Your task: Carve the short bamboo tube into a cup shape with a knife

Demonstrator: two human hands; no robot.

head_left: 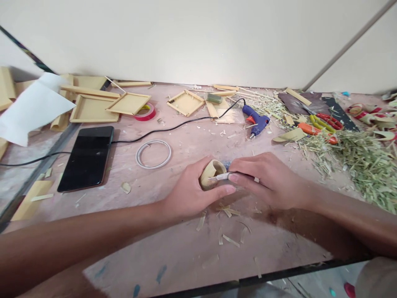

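Note:
My left hand (192, 188) is wrapped round a short hollow bamboo piece (207, 174), its open end tilted up and to the right. Pinched in my right hand (274, 178) is a craft knife (222, 176) with a pale grey front and a thin blade. Its tip lies against the bamboo's near side, close to the rim. My left thumb stretches below the blade. Most of the knife's handle is hidden by my right fingers. Thin bamboo shavings (228, 210) lie on the table just below both hands.
A phone (88, 157) and a white tape ring (153, 154) lie left. A blue glue gun (256, 120) with a black cord stands behind. Pliers (328, 122) and a heap of green shavings (369, 161) are right. Small wooden frames (186, 103) line the wall.

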